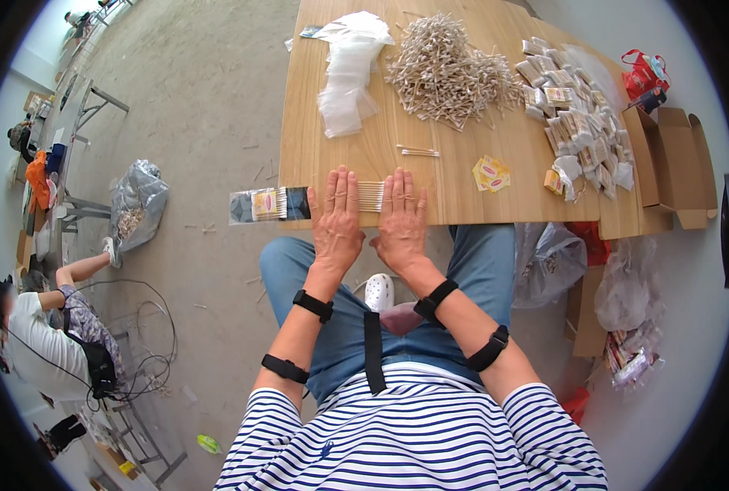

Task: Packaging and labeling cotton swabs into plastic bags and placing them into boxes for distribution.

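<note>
Near the table's front edge, my left hand [337, 214] and my right hand [401, 214] lie palm down with fingers stretched out. Between them shows a flat row of cotton swabs [370, 196]; both hands rest against or over its ends. To the left of my left hand lies a clear plastic sleeve [240, 208], jutting past the table's left edge. It has a yellow label card [265, 204], white swab tips and a dark patterned part in it. A few loose swabs [418, 151] lie just beyond my right hand, and yellow cards [491, 173] are to its right.
The wooden table [438, 188] bears a big heap of swabs [450, 74], a stack of clear bags [344, 98] and a pile of filled packs [581, 123]. An opened cardboard box [684, 164] stands right. A co-worker [49, 352] sits at far left.
</note>
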Tool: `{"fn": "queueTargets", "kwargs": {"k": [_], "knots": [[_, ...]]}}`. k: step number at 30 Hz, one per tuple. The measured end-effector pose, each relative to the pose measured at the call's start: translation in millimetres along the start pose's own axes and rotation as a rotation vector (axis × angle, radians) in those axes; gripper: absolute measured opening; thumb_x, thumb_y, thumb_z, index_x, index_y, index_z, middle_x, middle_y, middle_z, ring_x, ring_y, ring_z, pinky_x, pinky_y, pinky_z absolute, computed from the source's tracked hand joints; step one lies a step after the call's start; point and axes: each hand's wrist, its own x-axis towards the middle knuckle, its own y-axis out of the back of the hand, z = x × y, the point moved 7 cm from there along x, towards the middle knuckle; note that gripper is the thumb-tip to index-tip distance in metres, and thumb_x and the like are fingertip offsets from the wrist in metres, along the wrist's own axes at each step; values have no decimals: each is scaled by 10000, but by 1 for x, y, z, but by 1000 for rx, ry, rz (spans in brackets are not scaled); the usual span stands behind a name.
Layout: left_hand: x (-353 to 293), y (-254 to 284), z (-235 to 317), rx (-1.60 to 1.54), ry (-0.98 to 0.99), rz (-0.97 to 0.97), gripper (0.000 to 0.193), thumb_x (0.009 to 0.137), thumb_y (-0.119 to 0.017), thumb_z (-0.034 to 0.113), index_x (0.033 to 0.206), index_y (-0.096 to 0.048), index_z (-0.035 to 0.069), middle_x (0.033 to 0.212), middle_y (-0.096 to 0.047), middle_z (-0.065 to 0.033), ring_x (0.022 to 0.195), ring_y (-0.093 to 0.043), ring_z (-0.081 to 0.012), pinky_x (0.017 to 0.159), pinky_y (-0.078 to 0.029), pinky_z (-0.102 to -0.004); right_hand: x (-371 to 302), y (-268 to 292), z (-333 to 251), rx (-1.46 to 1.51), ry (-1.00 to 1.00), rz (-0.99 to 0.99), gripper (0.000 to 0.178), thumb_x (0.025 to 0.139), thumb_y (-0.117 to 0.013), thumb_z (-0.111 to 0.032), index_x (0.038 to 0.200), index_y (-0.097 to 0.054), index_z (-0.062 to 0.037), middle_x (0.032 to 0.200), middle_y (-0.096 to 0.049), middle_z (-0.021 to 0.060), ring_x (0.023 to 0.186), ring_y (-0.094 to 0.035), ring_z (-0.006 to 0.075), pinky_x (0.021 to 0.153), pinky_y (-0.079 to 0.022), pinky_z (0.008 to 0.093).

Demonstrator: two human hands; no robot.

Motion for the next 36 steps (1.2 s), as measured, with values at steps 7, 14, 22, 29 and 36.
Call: {"fn": "queueTargets", "kwargs": {"k": [7,14,22,29,36], "knots": [[-3,-1,-3,-17,15,-38,1176,610,-869,181,1576,-219,18,1651,-230,-137,1551,-164,-256,1243,-48,-551,-1,8,-5,138,52,-13,1071,694,-815,-241,1556,-239,27,1635,-202,212,1547,-124,352,1246,-109,531],[-8,12,-18,22,114,-99,1162,640,-865,248,1575,-218,8,1658,-197,-155,1557,-137,-272,1239,-37,-548,8,-5,-21,49,134,83,1022,728,-788,-193,1564,-235,6,1640,-207,189,1546,-134,345,1251,-122,500],[-12,0,-21,123,78,-47,1139,668,-848,264,1577,-213,6,1662,-183,-158,1560,-119,-270,1238,-20,-557,10,-6,-45,54,130,125,935,767,-756,-219,1524,-276,51,1615,-218,249,1529,-138,420,1251,-128,507],[-7,3,-12,210,-13,55,971,731,-716,119,1574,-246,17,1663,-193,-145,1561,-119,-273,1230,-6,-580,10,-12,-43,45,176,138,900,775,-738,-200,1518,-297,52,1613,-216,256,1523,-140,441,1249,-122,522],[-9,3,-10,84,53,-75,978,716,-736,116,1569,-265,22,1664,-193,-141,1565,-89,-290,1217,8,-611,8,-4,-36,64,223,26,939,747,-751,-163,1535,-279,34,1629,-208,221,1541,-131,375,1245,-110,529]]}}
